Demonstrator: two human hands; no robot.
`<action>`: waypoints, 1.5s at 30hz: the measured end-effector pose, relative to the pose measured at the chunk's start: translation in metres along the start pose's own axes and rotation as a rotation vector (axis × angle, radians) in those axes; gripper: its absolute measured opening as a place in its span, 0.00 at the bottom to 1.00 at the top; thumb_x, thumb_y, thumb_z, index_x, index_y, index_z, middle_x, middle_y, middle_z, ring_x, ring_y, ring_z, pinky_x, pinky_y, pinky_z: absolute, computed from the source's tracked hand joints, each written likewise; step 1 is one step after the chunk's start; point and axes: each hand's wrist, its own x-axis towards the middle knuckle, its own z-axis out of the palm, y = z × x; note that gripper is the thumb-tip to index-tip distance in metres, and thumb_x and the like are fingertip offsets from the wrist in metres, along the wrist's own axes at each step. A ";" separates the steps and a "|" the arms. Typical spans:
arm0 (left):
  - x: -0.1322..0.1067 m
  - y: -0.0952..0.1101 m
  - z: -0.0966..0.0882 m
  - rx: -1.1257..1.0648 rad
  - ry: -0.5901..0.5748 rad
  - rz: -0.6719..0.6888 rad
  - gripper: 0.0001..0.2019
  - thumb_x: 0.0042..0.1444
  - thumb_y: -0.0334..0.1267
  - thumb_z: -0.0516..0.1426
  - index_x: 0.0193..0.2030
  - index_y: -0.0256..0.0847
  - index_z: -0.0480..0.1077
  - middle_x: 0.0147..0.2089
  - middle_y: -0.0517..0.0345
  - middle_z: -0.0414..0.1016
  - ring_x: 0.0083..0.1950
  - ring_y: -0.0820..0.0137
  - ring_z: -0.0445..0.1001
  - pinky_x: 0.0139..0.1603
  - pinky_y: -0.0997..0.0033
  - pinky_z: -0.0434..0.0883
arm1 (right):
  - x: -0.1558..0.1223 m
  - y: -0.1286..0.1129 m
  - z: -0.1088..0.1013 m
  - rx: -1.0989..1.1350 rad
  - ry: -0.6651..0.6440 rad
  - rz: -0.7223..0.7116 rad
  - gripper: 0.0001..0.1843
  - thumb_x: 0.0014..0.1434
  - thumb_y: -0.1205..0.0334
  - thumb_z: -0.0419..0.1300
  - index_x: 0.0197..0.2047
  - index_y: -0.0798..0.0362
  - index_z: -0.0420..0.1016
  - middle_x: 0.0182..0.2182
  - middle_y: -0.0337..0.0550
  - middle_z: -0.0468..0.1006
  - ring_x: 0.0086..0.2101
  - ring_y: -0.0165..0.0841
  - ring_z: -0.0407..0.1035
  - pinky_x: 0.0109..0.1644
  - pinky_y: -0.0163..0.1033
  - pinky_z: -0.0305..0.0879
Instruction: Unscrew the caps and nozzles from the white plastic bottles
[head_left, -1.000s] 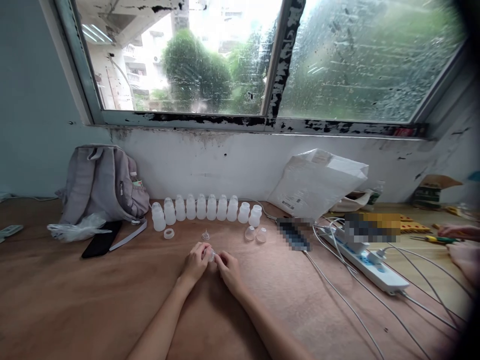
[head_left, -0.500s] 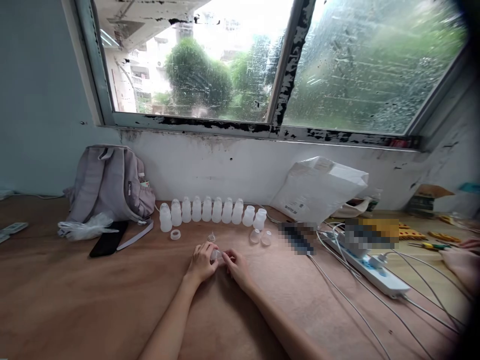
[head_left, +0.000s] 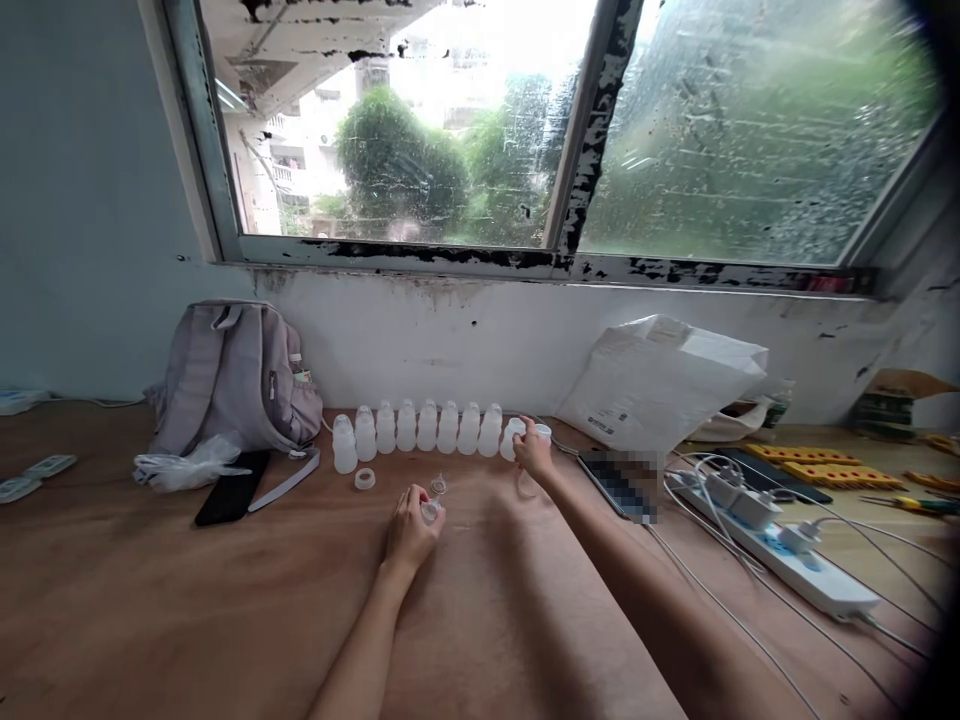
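Fingers of the left hand (head_left: 411, 525) pinched a small clear cap (head_left: 430, 511) at frame centre, while the right hand (head_left: 534, 452) closed on the end bottle (head_left: 541, 434) of the row (head_left: 427, 428); joining them seemed next, needing alignment.

We see a wide window (head_left: 525, 120) with a dark, flaking frame (head_left: 585, 150). The right pane is wet and blurred. Green trees (head_left: 405, 170) and a pale building (head_left: 262, 150) show outside, and grey daylight falls in. Below the sill runs a white wall (head_left: 465, 335), stained and chipped. To the left stands a pale blue wall (head_left: 82, 200). A brown wooden counter (head_left: 150, 620) fills the foreground and reaches back to both walls.
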 end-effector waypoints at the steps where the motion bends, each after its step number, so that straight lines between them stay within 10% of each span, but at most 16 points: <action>1: 0.000 -0.001 0.000 -0.009 0.008 -0.013 0.07 0.46 0.38 0.53 0.31 0.43 0.56 0.30 0.59 0.64 0.34 0.68 0.66 0.34 0.71 0.63 | 0.005 0.002 0.001 -0.018 0.000 -0.001 0.23 0.51 0.68 0.48 0.52 0.59 0.60 0.21 0.44 0.70 0.20 0.32 0.63 0.27 0.36 0.57; 15: 0.003 -0.003 0.004 -0.023 0.018 -0.028 0.08 0.47 0.40 0.53 0.31 0.43 0.55 0.31 0.59 0.63 0.33 0.69 0.66 0.34 0.71 0.62 | 0.006 0.017 0.005 -0.181 -0.004 -0.155 0.12 0.54 0.61 0.48 0.37 0.56 0.69 0.30 0.47 0.69 0.28 0.33 0.63 0.29 0.35 0.54; 21: 0.004 0.004 0.003 0.028 0.088 0.017 0.07 0.47 0.39 0.53 0.30 0.42 0.57 0.31 0.57 0.62 0.36 0.66 0.63 0.39 0.65 0.62 | -0.020 -0.006 -0.008 -0.090 0.092 -0.466 0.08 0.51 0.60 0.52 0.30 0.55 0.70 0.38 0.48 0.66 0.37 0.36 0.63 0.38 0.38 0.58; 33: 0.004 0.001 0.006 -0.106 0.113 -0.048 0.06 0.50 0.39 0.52 0.33 0.42 0.61 0.35 0.55 0.63 0.38 0.65 0.65 0.40 0.65 0.64 | -0.092 -0.032 -0.009 0.218 -0.107 -0.469 0.13 0.51 0.60 0.52 0.42 0.53 0.61 0.36 0.46 0.70 0.37 0.36 0.65 0.41 0.41 0.62; 38: 0.005 0.002 0.009 -0.415 0.090 -0.202 0.09 0.46 0.42 0.55 0.32 0.41 0.63 0.33 0.56 0.66 0.35 0.67 0.66 0.39 0.66 0.64 | -0.106 -0.025 0.007 0.381 -0.113 -0.396 0.29 0.49 0.61 0.55 0.53 0.54 0.49 0.41 0.47 0.69 0.42 0.36 0.64 0.45 0.43 0.61; 45: 0.010 0.002 0.010 -1.080 0.043 -0.604 0.11 0.45 0.44 0.56 0.32 0.39 0.65 0.35 0.57 0.70 0.35 0.72 0.70 0.36 0.71 0.68 | -0.128 -0.013 0.025 0.490 -0.324 -0.259 0.17 0.49 0.58 0.55 0.43 0.54 0.62 0.32 0.41 0.72 0.32 0.34 0.67 0.35 0.38 0.64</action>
